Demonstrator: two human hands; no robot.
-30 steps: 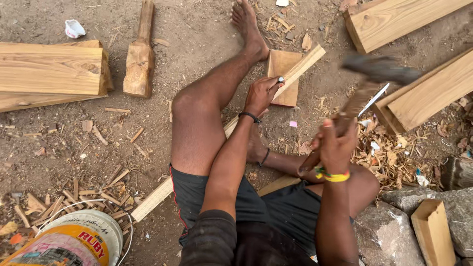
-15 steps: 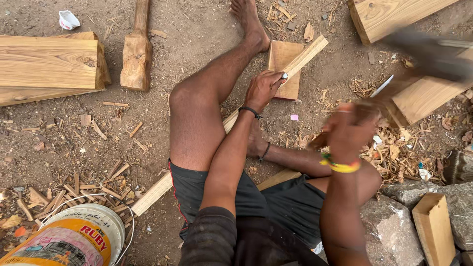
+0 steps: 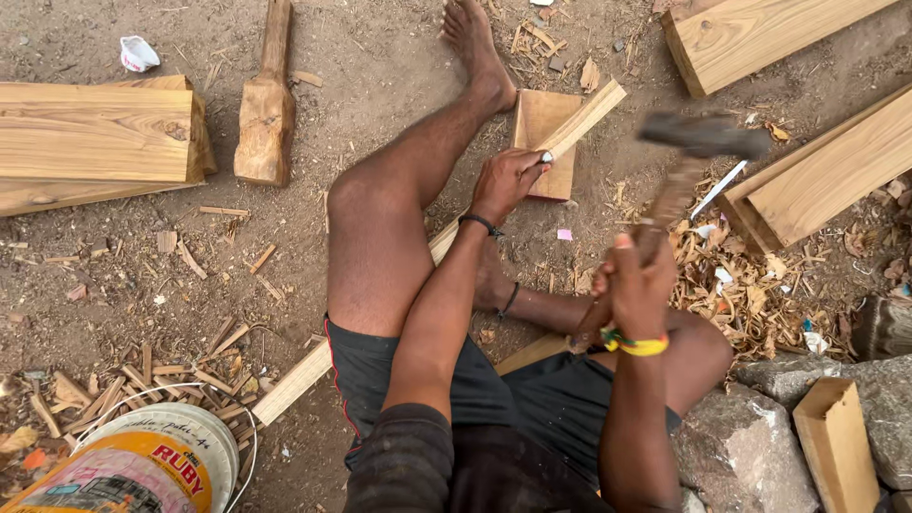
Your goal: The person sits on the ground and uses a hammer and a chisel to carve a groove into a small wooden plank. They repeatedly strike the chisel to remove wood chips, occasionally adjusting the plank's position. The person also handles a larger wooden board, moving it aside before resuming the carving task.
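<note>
I sit on the dirt with my legs spread. My left hand (image 3: pixel 508 180) grips a small tool, seemingly a chisel, set against a long narrow wooden strip (image 3: pixel 579 122) that rests on a square wooden block (image 3: pixel 541 119) and runs back under my leg. My right hand (image 3: pixel 638 285), with a yellow band at the wrist, is shut on the handle of a hammer (image 3: pixel 698 138). The hammer's dark head is blurred and hangs up to the right of the strip.
Thick timber planks lie at the left (image 3: pixel 95 133) and upper right (image 3: pixel 817 180). A wooden mallet (image 3: pixel 266 114) lies on the dirt. Wood shavings (image 3: pixel 731 275) pile at right. A plastic bucket (image 3: pixel 142 465) sits lower left; stones (image 3: pixel 760 427) lower right.
The hammer has swung between raised positions: head up and out to the right half a second ago, now lower and nearer the strip. My left hand has kept its hold on the strip.
</note>
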